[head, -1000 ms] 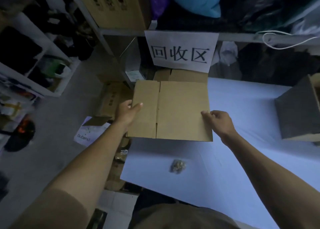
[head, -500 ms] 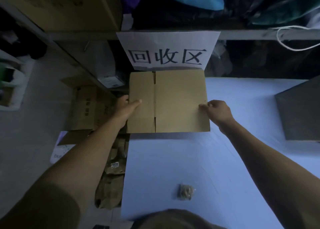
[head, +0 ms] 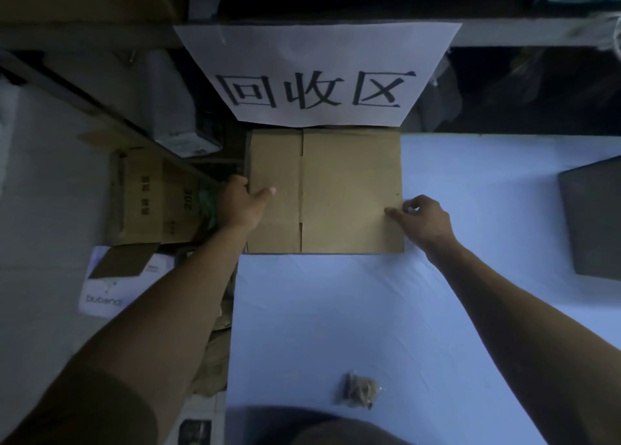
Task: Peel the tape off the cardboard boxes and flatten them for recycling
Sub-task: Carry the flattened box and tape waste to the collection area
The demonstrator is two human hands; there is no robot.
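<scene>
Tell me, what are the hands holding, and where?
A flattened cardboard box. The left hand grips its left edge, thumb lying on top. The right hand pinches its right edge near the middle.

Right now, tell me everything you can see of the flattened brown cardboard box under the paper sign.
The flattened brown cardboard box lies flat at the far left corner of the light blue table, its far edge just below the white paper sign. It is plain corrugated brown, with a vertical fold line splitting a narrow left panel from a wide right one, and short slits at both ends of that line. No tape shows. The left hand grips its left edge, thumb on top; the right hand pinches its right edge.
</scene>
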